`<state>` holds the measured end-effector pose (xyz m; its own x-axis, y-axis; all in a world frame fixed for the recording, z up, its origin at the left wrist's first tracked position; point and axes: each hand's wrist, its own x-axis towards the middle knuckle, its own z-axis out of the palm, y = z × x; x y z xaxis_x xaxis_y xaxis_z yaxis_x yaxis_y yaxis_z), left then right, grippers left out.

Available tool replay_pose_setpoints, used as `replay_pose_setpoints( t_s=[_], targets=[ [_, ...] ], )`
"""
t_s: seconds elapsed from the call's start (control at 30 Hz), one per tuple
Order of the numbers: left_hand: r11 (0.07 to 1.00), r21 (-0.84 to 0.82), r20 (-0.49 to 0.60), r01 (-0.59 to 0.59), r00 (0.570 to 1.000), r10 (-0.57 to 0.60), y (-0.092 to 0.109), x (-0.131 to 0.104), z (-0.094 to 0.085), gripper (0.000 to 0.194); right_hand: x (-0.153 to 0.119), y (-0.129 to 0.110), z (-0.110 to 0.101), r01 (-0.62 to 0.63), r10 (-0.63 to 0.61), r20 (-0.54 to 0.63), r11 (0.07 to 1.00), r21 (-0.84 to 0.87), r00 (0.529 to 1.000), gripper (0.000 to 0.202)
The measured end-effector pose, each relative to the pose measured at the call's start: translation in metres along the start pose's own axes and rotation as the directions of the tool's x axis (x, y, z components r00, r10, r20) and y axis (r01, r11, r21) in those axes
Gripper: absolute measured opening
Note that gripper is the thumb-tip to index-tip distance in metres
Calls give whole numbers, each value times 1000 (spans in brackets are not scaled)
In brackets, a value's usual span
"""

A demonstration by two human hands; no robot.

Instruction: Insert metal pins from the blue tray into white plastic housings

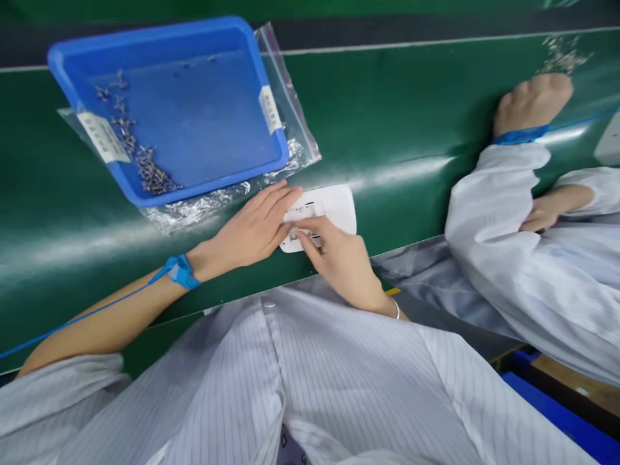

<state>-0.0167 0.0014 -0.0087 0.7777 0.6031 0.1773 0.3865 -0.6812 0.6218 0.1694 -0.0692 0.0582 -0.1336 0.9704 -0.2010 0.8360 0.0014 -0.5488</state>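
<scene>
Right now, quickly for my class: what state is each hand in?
Left hand: open, laid at the white case's left end.
Right hand: bent over the case; whether it grips anything cannot be told.

The head camera is looking forward and steeply down from above the coat (320,381), which is filling the bottom of the view. It is facing across the bench (397,116), whose far edge is running along the top and whose near edge is slanting upward from lower left to right. It is standing near, the left hand (249,227) and right hand (345,263) lying around mid-frame by the near edge. The wide field is reaching a co-worker's sleeve (496,200) at right.
</scene>
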Motion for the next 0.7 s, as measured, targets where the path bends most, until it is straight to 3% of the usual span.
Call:
replay_pose_setpoints(
  t_s=[0.1,0.3,0.5,0.7],
  targets=[
    [999,-32,48,42,998,-40,1,1,-1,62,7,2,2,-8,0,-49,986,-164,999,26],
    [993,-107,109,40,994,-29,0,1,-1,74,25,-6,8,-24,21,-12,935,-353,1000,25],
    [990,-136,135,43,991,-24,0,2,-3,73,22,-5,9,-123,108,-61,924,-362,992,24],
    [986,-157,157,53,987,-28,-1,3,-3,75,19,2,18,-45,13,-89,927,-372,996,31]
  ],
)
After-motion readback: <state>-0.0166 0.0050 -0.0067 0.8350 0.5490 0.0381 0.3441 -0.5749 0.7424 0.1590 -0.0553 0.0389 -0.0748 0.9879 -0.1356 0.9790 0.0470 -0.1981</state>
